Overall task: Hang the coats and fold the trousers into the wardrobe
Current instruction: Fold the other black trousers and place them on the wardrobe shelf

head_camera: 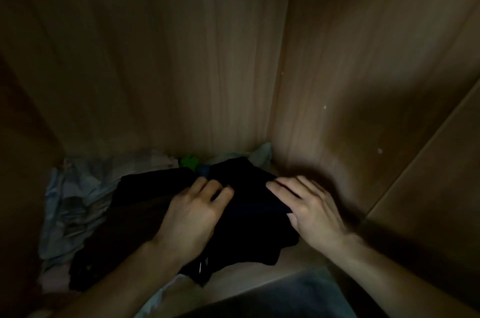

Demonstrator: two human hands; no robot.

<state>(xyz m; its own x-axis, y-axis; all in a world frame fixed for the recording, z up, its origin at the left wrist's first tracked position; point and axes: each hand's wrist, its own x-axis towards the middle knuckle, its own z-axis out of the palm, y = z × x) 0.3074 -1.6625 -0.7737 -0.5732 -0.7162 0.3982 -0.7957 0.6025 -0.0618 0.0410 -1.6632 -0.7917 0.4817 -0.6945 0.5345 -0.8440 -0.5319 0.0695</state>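
– Trousers (249, 226) lie folded, dark, on the bottom board of the wardrobe (181, 57), near its right corner. Where are the hands?
– Both are on top. The right hand (309, 206) lies flat, fingers straight and close together, pressing the right edge and holding nothing. The left hand (192, 216) has its fingers bent, tips sunk into the cloth. Whether they pinch a fold, I cannot tell in this gloom.
– What might spoil it?
– The near edge looks loose and ragged, so lifting both hands quickly could let the fold spring open. The dark pile (145, 187) touches it on the left. A sideways shove could rumple both, or drive them into the pale crumpled cloth (75, 193) beyond.
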